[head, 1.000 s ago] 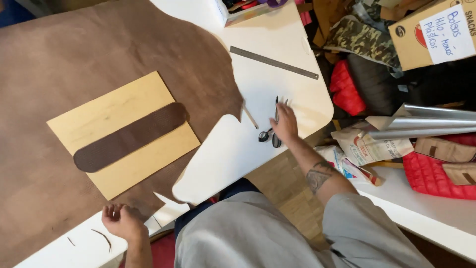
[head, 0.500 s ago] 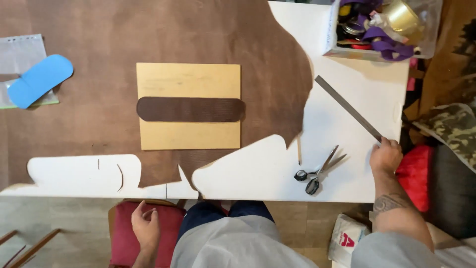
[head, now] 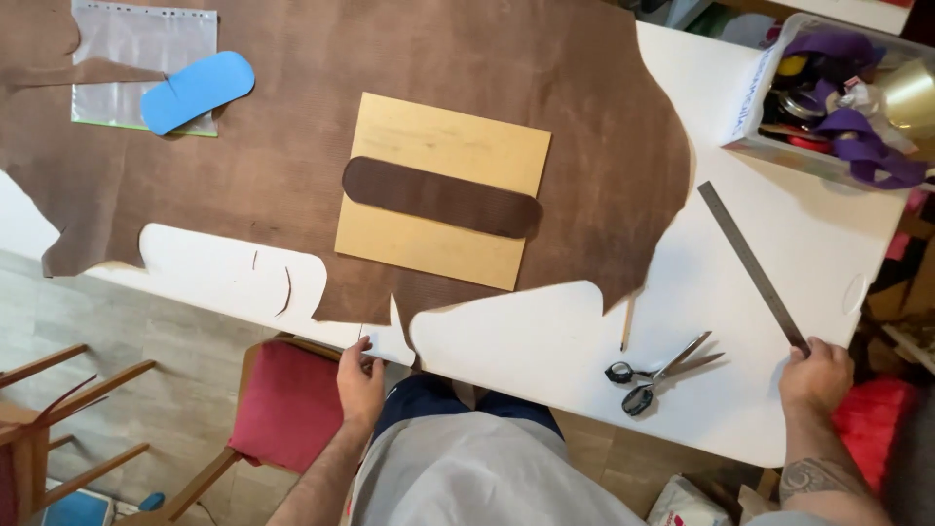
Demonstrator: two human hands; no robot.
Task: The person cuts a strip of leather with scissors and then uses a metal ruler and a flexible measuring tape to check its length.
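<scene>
The right hand (head: 816, 375), which half a second before lay beside the scissors (head: 654, 370), had moved to the near end of the steel ruler (head: 752, 265), right of the scissors, fingers curled onto its tip; whether they pinched it could not be told. The left hand (head: 360, 382) touched the leather hide (head: 390, 146) at its front edge, left of the scissors, its grip unclear. The ruler seemed about to be lifted.
</scene>
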